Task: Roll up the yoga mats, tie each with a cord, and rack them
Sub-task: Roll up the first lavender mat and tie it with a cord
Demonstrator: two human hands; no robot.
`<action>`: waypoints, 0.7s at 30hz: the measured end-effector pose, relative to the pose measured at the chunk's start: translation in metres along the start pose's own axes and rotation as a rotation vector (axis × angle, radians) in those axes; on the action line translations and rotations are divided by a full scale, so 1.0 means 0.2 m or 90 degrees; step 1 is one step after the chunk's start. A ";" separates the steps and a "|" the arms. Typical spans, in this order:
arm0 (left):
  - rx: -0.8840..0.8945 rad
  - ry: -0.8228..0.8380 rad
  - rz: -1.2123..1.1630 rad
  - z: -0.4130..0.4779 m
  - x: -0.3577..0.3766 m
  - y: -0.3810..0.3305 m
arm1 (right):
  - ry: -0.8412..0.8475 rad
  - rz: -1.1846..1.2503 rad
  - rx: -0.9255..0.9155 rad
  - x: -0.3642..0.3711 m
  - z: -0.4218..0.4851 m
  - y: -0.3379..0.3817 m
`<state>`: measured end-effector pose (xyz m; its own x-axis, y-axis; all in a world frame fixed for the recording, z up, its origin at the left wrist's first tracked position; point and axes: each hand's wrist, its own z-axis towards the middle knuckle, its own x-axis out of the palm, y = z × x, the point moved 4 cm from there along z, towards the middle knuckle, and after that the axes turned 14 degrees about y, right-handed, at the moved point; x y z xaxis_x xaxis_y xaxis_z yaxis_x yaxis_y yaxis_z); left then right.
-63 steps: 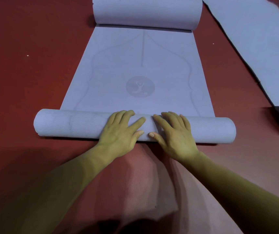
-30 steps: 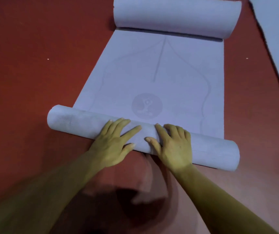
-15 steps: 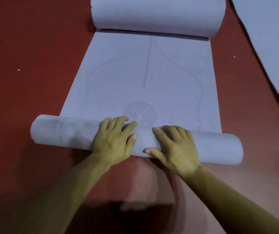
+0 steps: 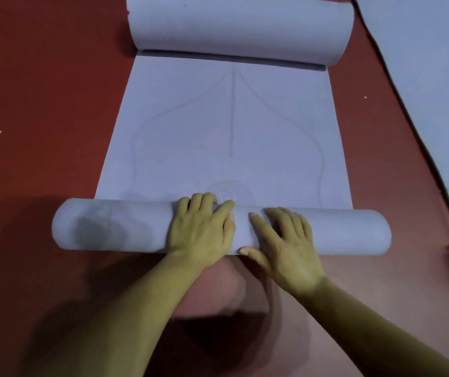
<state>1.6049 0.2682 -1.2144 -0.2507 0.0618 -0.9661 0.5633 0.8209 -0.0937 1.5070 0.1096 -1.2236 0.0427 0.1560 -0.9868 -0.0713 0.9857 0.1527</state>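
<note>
- step: rolling the yoga mat (image 4: pixel 231 126) on the red floor (image 4: pixel 35 77); near roll (image 4: pixel 114 227) partly done; far end (image 4: pixel 239 25) curled up
- left hand (image 4: pixel 200 232), right hand (image 4: pixel 286 246) flat on the roll's middle; fingers straight, pressing, gripping nothing
- next: push forward evenly, edges aligned; no cord visible; second mat (image 4: pixel 430 77) lies flat at right
</note>
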 end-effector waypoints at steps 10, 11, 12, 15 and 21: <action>0.084 -0.096 -0.022 0.02 -0.05 0.04 | -0.030 0.016 -0.020 -0.02 0.18 -0.10; 0.091 -0.073 0.001 0.00 -0.03 0.04 | -0.030 0.021 -0.022 -0.03 0.19 -0.11; 0.090 -0.051 0.023 -0.02 -0.01 0.04 | -0.031 0.025 -0.023 -0.03 0.20 -0.11; 0.093 -0.025 0.076 0.01 0.00 0.05 | -0.044 0.023 -0.019 -0.05 0.21 -0.10; 0.094 -0.011 0.070 0.16 -0.08 0.09 | 0.002 0.030 0.020 -0.05 0.24 -0.09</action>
<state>1.6435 0.2642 -1.2089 -0.1689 0.1361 -0.9762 0.6964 0.7174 -0.0205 1.5559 0.0930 -1.2148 0.0369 0.2020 -0.9787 -0.0418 0.9788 0.2004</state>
